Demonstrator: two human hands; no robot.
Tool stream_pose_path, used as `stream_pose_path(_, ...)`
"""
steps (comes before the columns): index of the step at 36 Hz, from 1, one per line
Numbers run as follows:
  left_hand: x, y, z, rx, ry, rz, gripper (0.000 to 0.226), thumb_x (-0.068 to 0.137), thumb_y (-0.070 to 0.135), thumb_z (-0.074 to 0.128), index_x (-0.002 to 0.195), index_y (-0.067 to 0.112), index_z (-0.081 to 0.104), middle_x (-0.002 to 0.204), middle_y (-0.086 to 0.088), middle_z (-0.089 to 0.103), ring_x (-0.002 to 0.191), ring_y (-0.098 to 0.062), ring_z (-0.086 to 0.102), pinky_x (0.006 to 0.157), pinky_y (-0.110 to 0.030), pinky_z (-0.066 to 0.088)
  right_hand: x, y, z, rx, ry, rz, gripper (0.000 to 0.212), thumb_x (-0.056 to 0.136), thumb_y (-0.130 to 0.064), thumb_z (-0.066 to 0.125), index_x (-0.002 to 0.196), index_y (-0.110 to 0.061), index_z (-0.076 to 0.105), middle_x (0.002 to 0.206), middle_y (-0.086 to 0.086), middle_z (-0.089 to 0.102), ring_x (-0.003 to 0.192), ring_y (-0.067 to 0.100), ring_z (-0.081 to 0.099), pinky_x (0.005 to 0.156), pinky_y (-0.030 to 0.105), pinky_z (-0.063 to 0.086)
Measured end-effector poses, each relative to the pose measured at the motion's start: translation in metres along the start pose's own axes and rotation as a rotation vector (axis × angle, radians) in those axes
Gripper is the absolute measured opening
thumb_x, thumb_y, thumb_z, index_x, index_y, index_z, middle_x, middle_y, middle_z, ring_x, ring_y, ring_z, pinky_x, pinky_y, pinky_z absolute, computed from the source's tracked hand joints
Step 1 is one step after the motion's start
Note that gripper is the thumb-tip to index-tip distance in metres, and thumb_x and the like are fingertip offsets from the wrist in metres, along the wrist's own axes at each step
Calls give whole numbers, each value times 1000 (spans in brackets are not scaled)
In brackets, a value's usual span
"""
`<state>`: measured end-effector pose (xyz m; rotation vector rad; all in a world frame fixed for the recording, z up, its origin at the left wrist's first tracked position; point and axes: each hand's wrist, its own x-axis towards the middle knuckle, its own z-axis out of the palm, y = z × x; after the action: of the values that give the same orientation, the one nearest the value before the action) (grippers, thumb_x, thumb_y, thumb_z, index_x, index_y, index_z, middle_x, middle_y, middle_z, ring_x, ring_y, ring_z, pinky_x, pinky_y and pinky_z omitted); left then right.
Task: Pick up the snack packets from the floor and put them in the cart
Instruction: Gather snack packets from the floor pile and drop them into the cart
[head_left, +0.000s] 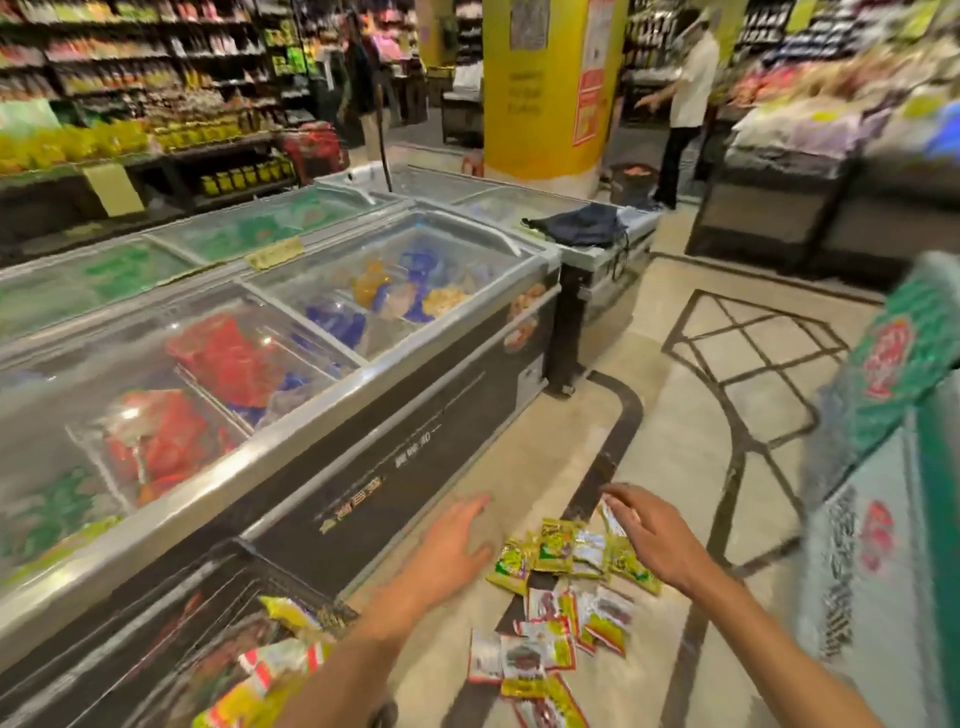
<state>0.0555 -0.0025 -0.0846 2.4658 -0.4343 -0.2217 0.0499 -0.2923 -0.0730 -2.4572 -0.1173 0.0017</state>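
Several small snack packets (563, 597), green-yellow and red-white, lie scattered on the floor near the bottom middle. My left hand (457, 540) hovers flat and open just left of the pile, holding nothing. My right hand (649, 535) reaches over the far packets with fingers spread and a small packet (613, 519) pinched at its fingertips. The dark wire cart (156, 639) stands at the bottom left, with a few packets (280, 660) lying inside it.
A long glass-topped chest freezer (291, 364) runs along the left, right beside the cart. A green and white display (883, 467) stands at the right. Shelves, a yellow pillar (545, 88) and people (685, 104) fill the background. Tiled floor stretches ahead.
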Motion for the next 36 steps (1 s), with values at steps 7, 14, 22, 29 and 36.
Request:
stream_pose_path(7,19,34,43,20,-148,81,69,88,20,61,150,25,31,147,1,44,135,-13,41,113,-23,27,-38,77,-1,125,75,161,19,98,-28,49,112,-24,62,109,-8,65,102,11,59,86,26,42)
stream_pose_path(14,48,52,68,30,-252,109,81,88,19,57,152,43,12,154,9,34,136,-9,38,114,-25,26,-66,120,1,202,119,319,15,97,-28,50,107,-28,62,98,-11,65,90,3,59,72,13,40)
stream_pose_path(22,76,29,117,86,-360,95,86,91,24,59,149,54,3,144,11,45,125,-11,48,97,-18,37,-72,161,20,270,133,466,17,96,-24,52,109,-24,63,102,-9,64,94,3,58,76,11,41)
stream_pose_path(29,111,-3,142,35,-458,48,85,92,22,58,147,53,1,143,3,45,128,-11,44,94,-15,29,-47,186,56,280,63,574,16,96,-20,52,107,-22,62,101,-5,66,93,8,60,75,14,42)
stream_pose_path(36,176,-45,167,23,-514,-7,85,91,34,63,149,48,3,136,2,47,111,-10,49,87,-14,32,-7,211,93,274,-39,717,20,93,-16,55,111,-22,63,104,-3,67,91,7,60,79,19,45)
